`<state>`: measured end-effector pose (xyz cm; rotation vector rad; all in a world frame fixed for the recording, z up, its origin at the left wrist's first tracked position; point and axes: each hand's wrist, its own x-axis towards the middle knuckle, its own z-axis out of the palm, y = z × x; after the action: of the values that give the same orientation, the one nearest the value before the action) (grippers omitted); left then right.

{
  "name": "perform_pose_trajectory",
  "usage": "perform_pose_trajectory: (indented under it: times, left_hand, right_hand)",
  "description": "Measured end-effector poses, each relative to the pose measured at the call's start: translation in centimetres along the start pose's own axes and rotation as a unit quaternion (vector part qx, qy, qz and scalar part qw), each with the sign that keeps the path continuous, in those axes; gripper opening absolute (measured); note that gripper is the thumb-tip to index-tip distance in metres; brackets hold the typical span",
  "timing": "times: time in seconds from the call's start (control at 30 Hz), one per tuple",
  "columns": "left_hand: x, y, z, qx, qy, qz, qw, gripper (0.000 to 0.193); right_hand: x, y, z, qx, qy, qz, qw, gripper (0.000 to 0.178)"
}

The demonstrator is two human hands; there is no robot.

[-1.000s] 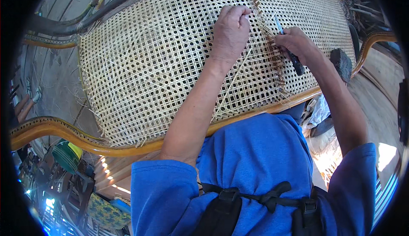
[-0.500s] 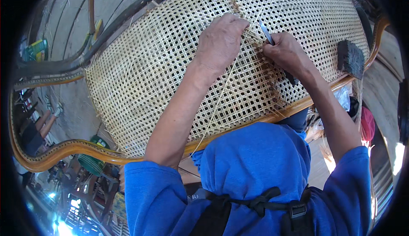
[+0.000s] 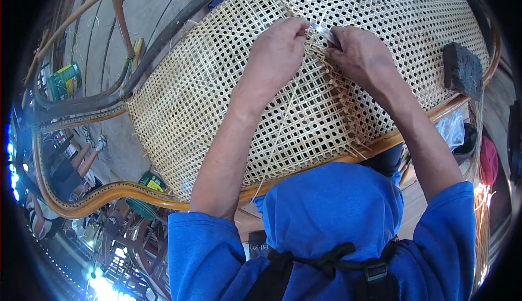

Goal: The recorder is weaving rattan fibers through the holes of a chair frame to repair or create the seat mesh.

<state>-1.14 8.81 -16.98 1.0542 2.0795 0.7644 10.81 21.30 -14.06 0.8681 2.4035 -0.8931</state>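
A woven cane panel with an open mesh stretches in front of me on a curved wooden frame. Near its upper middle, my left hand is closed in a pinch at the webbing's raised seam, on what looks like a cane strand. A long loose strand runs from beside that hand to the front rail. My right hand grips a small knife, its blade pointing left, close to the left fingertips. The exact contact of blade and cane is hidden by glare and fingers. Cut strand ends stick out along the seam.
A dark, rough block sits on the panel's right edge. Dark curved rails border the far left. Green containers stand on the floor, and another person's legs show at left. Long loose fibres hang at right.
The knife has tilted from pointing up and away to pointing left, its tip now at my left fingers. My right hand has moved slightly up and closer to the left. The view has shifted slightly.
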Motion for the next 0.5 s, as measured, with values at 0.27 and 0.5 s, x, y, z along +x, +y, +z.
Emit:
perform_pose_trajectory:
  times: [0.27, 0.5]
  left_hand:
    - [0.1, 1.3, 1.6, 0.069, 0.055, -0.002, 0.996, 0.020]
    - [0.1, 0.9, 1.4, 0.027, 0.070, -0.007, 0.997, 0.011]
  right_hand:
    - [-0.6, 0.4, 0.8, -0.010, 0.040, -0.041, 0.998, 0.018]
    - [0.0, 0.2, 1.1, -0.060, 0.037, -0.070, 0.995, 0.018]
